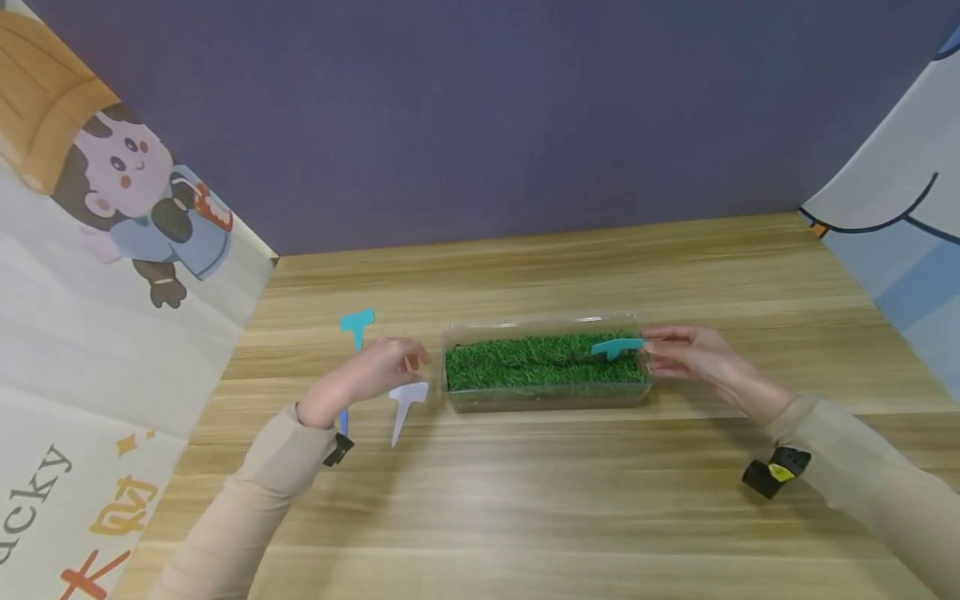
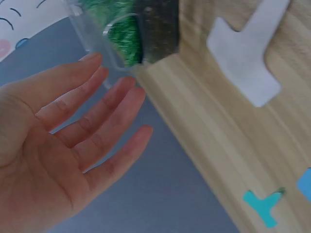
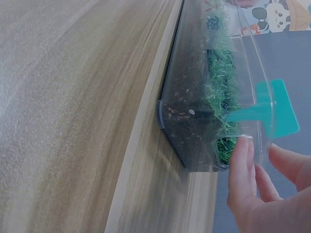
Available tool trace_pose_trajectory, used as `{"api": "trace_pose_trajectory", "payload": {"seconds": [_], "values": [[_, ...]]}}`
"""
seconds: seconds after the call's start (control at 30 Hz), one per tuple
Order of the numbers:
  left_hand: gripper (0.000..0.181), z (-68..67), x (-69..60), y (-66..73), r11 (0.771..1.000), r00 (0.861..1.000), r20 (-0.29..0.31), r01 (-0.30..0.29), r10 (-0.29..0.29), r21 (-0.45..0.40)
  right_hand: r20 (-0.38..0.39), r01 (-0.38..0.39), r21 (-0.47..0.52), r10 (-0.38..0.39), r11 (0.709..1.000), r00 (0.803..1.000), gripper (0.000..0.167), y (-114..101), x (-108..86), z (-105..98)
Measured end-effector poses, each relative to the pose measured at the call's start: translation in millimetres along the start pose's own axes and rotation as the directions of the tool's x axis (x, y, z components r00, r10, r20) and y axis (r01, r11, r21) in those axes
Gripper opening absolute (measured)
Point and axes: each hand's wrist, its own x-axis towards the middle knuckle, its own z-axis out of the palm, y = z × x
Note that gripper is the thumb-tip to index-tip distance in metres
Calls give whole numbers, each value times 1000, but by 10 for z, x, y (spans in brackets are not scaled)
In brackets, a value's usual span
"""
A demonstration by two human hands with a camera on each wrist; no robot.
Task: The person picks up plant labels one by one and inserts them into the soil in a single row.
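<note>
– Where is one teal tag (image 1: 615, 347) standing?
– In the box (image 1: 547, 401), near its right end. Right hand (image 1: 705, 360) is reaching to this end, left hand (image 1: 367, 372) to the other, both with fingers apart.

The boxed marker (image 1: 615, 347) and the far marker (image 1: 358, 320) were coloured teal, another marker (image 1: 408, 397) white, and a partly covered marker (image 1: 344, 422) blue. The transparent box (image 1: 547, 401) was filled with dark brown soil (image 3: 187, 85) and green grass (image 1: 517, 350). The desk (image 1: 525, 517) was streaked with tan grain. The back wall (image 1: 510, 125) was coloured slate blue; the white left panel (image 1: 45, 333) was printed with a cartoon. The sleeves (image 1: 277, 458) were coloured beige.
</note>
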Motion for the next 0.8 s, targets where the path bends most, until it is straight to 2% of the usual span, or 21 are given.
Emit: {"api": "trace_pose_trajectory", "payload": {"seconds": [0.17, 0.4, 0.5, 0.73, 0.8], "values": [[24, 67, 12, -109, 1000, 1000, 20, 13, -13, -15, 1, 3, 2, -3, 1000, 1000, 66, 4, 5, -5], [28, 134, 12, -191, 996, 994, 78, 86, -83, -31, -3, -4, 12, 4, 1000, 1000, 65, 2, 8, -1], [28, 162, 14, -232, 995, 992, 86, 90, -87, -31, -4, -7, 18, 7, 1000, 1000, 65, 5, 11, -3], [29, 228, 32, -334, 999, 995, 81, 53, -53, -3, 0, 9, 35, -9, 999, 1000, 64, 27, 26, -4], [31, 247, 37, -357, 998, 994, 87, 63, -63, 6, 6, 15, 36, -15, 999, 1000, 64, 31, 29, -5]]}}
